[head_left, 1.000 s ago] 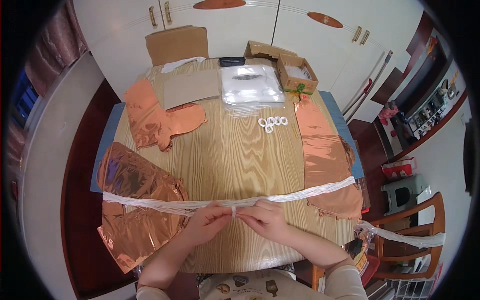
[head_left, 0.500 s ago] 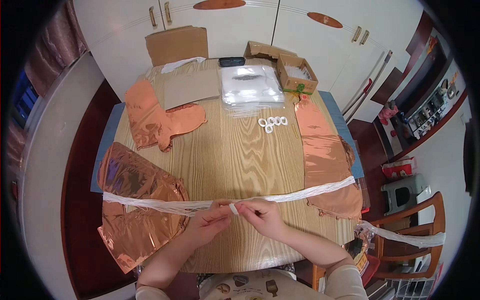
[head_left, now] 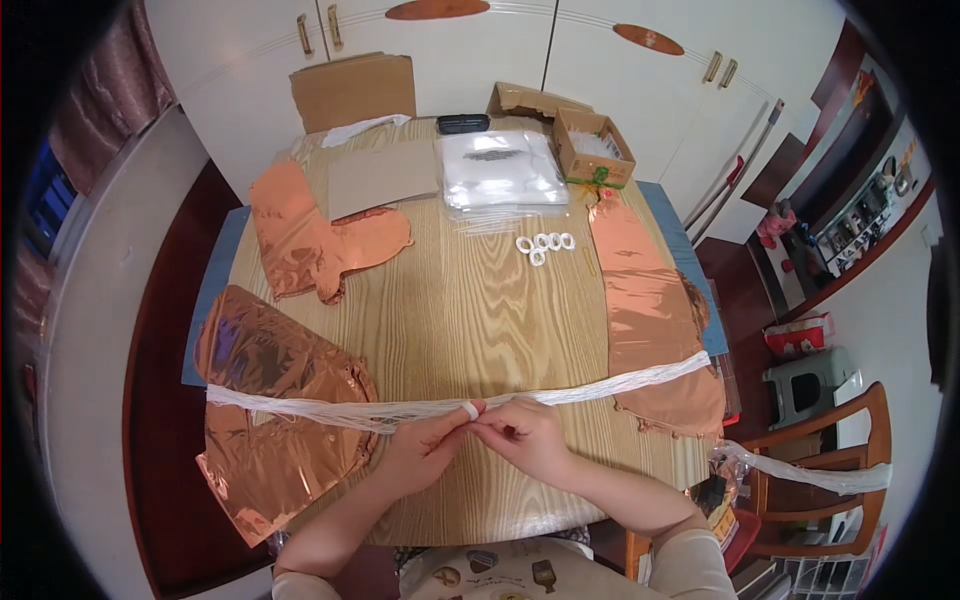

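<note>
Close to the table's near edge, my two hands meet at a small white roll (head_left: pixel 471 411). My left hand (head_left: pixel 428 445) is closed on it, with the roll by the thumb tip. The fingertips of my right hand (head_left: pixel 528 438) are pinched together right beside it; what lies between them is too small to make out. Just beyond my hands, a long bundle of white strands (head_left: pixel 645 376) stretches across the table, partly hidden by the fingers. Several white rings (head_left: pixel 541 242) lie grouped farther back.
Copper-coloured foil pieces lie left (head_left: pixel 280 360), far left (head_left: pixel 290 235) and right (head_left: pixel 650 310). Behind stand clear plastic bags (head_left: pixel 502 172), a grey-brown card sheet (head_left: pixel 383 175), a black case (head_left: pixel 464 124) and a small cardboard box (head_left: pixel 594 160). A wooden chair (head_left: pixel 830 470) is at right.
The white roll has turned and shifted slightly away from me. My left fingers have tucked in around it, and my right fingertips have moved in just below it.
</note>
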`<move>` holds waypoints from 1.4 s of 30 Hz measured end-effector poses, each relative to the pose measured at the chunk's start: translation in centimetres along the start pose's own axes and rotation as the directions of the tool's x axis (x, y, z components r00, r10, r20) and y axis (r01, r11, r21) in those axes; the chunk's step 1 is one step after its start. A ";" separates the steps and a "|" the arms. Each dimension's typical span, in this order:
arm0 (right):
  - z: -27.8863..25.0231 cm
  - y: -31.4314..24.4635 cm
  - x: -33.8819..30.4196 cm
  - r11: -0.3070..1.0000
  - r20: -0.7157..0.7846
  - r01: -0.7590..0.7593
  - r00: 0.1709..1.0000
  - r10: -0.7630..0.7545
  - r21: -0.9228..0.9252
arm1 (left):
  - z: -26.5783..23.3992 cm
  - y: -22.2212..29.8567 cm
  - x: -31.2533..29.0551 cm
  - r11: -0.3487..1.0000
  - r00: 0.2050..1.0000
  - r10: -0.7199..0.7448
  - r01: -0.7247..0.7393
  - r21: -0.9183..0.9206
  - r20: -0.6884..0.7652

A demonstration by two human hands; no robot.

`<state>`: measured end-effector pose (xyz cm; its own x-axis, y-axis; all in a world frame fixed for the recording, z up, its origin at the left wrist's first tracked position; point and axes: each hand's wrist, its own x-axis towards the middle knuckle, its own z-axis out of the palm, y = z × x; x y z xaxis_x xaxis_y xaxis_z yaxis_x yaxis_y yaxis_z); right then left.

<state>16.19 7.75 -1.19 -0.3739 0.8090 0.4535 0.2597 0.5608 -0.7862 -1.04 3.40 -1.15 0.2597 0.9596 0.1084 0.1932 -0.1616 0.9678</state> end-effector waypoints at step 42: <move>-2.5 0.2 1.7 0.977 0.477 -0.003 0.873 -0.102 0.214 | -1.0 0.4 0.3 0.843 0.928 -0.342 0.372 -0.389 0.147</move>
<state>17.82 9.69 0.45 -0.7776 0.5650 0.2757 0.0645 0.5079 -0.8590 -1.82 3.83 -0.46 0.3138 0.9122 -0.2634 -0.1084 0.3100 0.9445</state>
